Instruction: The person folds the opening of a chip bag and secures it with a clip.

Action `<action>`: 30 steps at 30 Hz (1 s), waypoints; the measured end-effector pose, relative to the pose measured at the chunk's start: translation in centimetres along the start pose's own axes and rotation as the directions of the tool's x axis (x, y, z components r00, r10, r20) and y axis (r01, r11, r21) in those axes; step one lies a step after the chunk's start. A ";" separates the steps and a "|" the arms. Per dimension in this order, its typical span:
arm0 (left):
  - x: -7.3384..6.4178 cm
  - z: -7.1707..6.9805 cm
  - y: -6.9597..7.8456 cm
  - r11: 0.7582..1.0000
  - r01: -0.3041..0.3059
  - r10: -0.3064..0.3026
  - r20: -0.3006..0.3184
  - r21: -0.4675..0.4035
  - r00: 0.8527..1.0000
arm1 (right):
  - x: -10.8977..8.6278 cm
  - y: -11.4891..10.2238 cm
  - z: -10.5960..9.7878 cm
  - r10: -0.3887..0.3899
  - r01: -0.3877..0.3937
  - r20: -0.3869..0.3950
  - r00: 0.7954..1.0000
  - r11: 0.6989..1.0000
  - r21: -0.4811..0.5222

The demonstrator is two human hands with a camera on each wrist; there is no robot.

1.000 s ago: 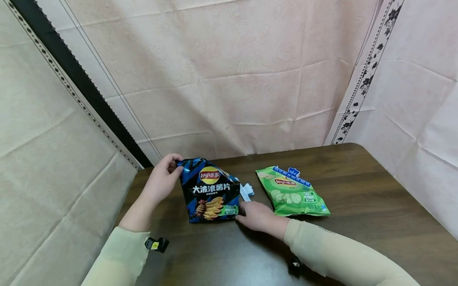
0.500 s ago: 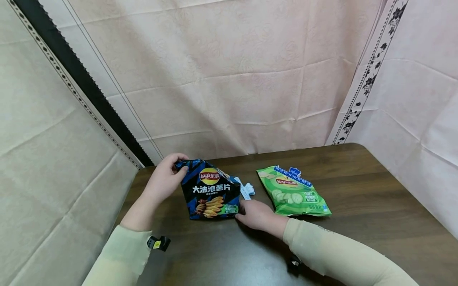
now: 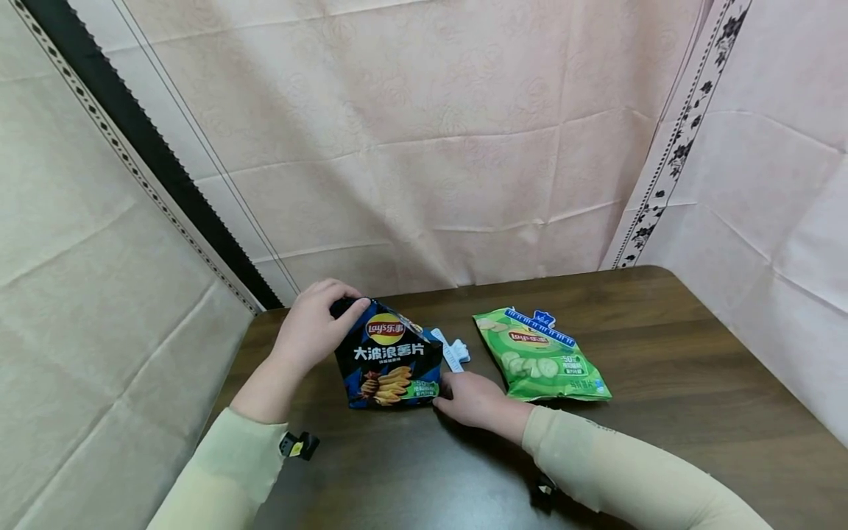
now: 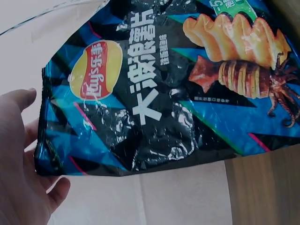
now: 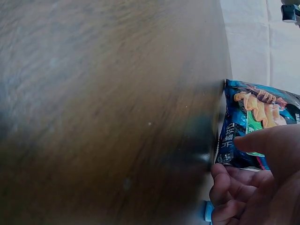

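A black-and-blue bag of potato chips (image 3: 391,361) stands near the middle of the table in the head view, its front facing me. My left hand (image 3: 318,324) holds its upper left corner, thumb in front and fingers over the top. In the left wrist view, curled fingers of the left hand (image 4: 23,164) lie around the bag's edge. My right hand (image 3: 477,399) pinches the lower right corner; the right wrist view has its thumb across the front of the bag (image 5: 262,110). A light blue bag clip (image 3: 453,352) lies just behind the bag, partly hidden.
To the right lies a green bag of potato chips (image 3: 543,357), with a blue bag clip (image 3: 539,324) across its upper edge. Both bags are on a dark brown wooden table (image 3: 662,353). Pale patterned cloth (image 3: 430,147) hangs behind the table and at both sides.
My left hand has moved right and slightly up, further over the bag's top, which now folds down under it. The right hand and the green bag have stayed put.
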State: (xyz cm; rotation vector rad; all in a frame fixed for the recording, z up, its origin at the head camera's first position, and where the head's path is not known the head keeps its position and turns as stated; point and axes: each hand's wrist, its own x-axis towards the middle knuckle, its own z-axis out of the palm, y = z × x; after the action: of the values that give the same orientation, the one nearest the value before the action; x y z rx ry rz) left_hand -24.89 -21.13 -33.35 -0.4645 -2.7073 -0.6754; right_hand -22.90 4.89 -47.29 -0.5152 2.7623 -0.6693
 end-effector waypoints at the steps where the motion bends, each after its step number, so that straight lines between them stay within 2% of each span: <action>1: 0.1 0.0 0.2 1.000 0.004 -0.004 -0.005 0.016 1.000 | 0.0 0.0 0.0 -0.002 0.002 0.000 1.000 1.000 -0.001; 9: 0.6 0.1 1.6 0.995 0.037 -0.035 -0.028 0.087 0.999 | -0.1 0.0 -0.1 -0.006 0.006 0.010 1.000 1.000 0.007; 17: 0.5 0.2 2.7 0.988 0.049 -0.052 0.014 0.143 0.999 | -0.2 -0.1 -0.1 -0.010 0.010 0.003 1.000 1.000 0.002; 23: 0.4 0.1 2.9 0.988 0.048 -0.056 0.051 0.150 0.997 | -0.2 0.0 0.0 -0.011 0.011 0.001 1.000 1.000 -0.009; 30: 0.3 0.0 2.8 0.990 0.020 -0.032 0.088 0.137 0.996 | -0.1 0.1 0.1 -0.011 0.011 -0.001 1.000 1.000 -0.002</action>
State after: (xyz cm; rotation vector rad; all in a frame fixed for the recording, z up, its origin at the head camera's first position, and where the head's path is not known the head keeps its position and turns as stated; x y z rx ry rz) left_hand -24.08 -18.71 -32.19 -0.4362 -2.8255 -0.4831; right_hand -22.81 4.94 -47.43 -0.5307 2.7629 -0.6692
